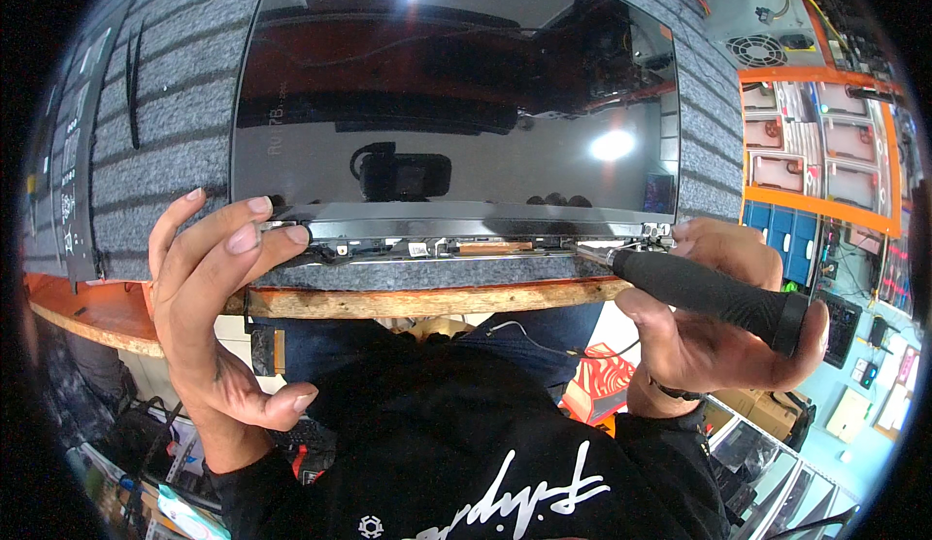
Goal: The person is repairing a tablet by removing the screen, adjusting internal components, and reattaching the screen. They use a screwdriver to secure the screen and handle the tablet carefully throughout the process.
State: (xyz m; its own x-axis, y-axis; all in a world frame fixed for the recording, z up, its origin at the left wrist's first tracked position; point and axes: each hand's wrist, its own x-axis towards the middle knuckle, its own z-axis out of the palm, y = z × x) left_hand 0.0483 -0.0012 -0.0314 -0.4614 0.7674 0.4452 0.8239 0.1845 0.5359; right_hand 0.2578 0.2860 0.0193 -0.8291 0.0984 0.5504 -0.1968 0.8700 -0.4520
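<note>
A laptop screen (456, 103) with a glossy dark panel lies face up on a striped grey mat, its lower edge toward me. Along that edge runs an exposed strip (495, 248) with small parts and a copper-coloured piece. My left hand (218, 288) has its fingertips at the screen's lower left corner, by the hinge; its thumb stretches out, apart from the fingers. In my right hand (718, 317) is a black-handled tool (714, 293), pointing left. Its metal end reaches the exposed strip near the lower right corner; its exact tip shape cannot be made out. Some right fingers touch that corner.
The mat (184, 142) covers a bench with a bare wooden front edge (437, 301). A long black laptop battery (73, 181) lies at the left. Orange-edged shelving (820, 152) with boxed parts and blue drawers (782, 239) stands at the right. A cable hangs below the bench edge.
</note>
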